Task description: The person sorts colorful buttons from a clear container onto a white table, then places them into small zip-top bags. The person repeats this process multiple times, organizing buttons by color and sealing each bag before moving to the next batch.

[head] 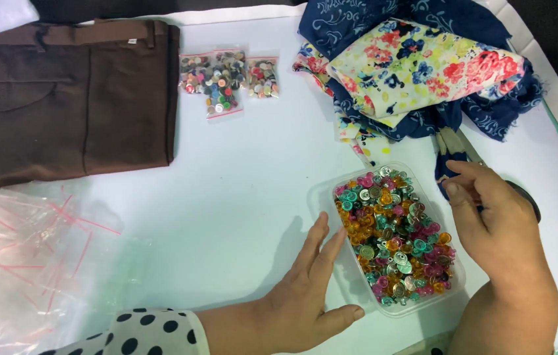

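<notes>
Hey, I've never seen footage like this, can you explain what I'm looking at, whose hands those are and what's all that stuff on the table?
One camera, worn on a person's head, looks down at their own bare hands; there is no machine. The left hand lies flat, fingers against a clear plastic tub of colourful metal buttons. The right hand hovers at the tub's other side, empty as far as I can tell, over dark scissors. On the white table also lie folded brown trousers, small bags of mixed buttons, floral fabric pieces and empty clear zip bags.
</notes>
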